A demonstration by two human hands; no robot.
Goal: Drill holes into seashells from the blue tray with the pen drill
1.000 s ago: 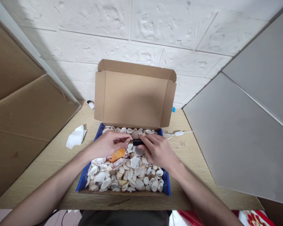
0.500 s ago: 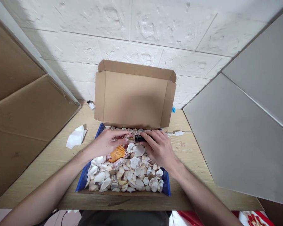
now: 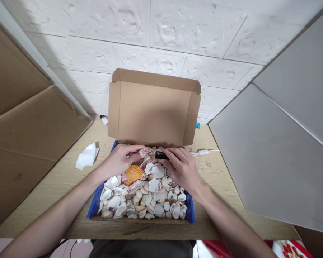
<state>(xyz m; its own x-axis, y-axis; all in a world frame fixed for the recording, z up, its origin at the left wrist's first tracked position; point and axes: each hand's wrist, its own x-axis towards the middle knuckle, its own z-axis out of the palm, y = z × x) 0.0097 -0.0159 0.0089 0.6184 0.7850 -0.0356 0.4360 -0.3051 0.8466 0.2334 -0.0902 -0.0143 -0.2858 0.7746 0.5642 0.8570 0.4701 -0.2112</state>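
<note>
The left hand [image 3: 121,161] pinches a small shell [image 3: 143,152] against the black tool [image 3: 160,155] gripped by the right hand [image 3: 181,168], above a box of shells [image 3: 148,195] on a wooden desk [image 3: 220,172] by a white wall [image 3: 156,39].

Right hand [image 3: 181,168] covers most of the short black tool [image 3: 160,155]; the small pale shell [image 3: 143,152] is too tiny to identify.

small shell [image 3: 143,152]: pale, pinkish-brown, pinched in my left hand [image 3: 121,161] fingertips, above far end of shell pile | black tool [image 3: 161,155]: short dark cylinder, lying roughly level, gripped in my right hand [image 3: 181,168], its tip pointing left at the shell, almost touching | both held over the blue-sided box
</note>
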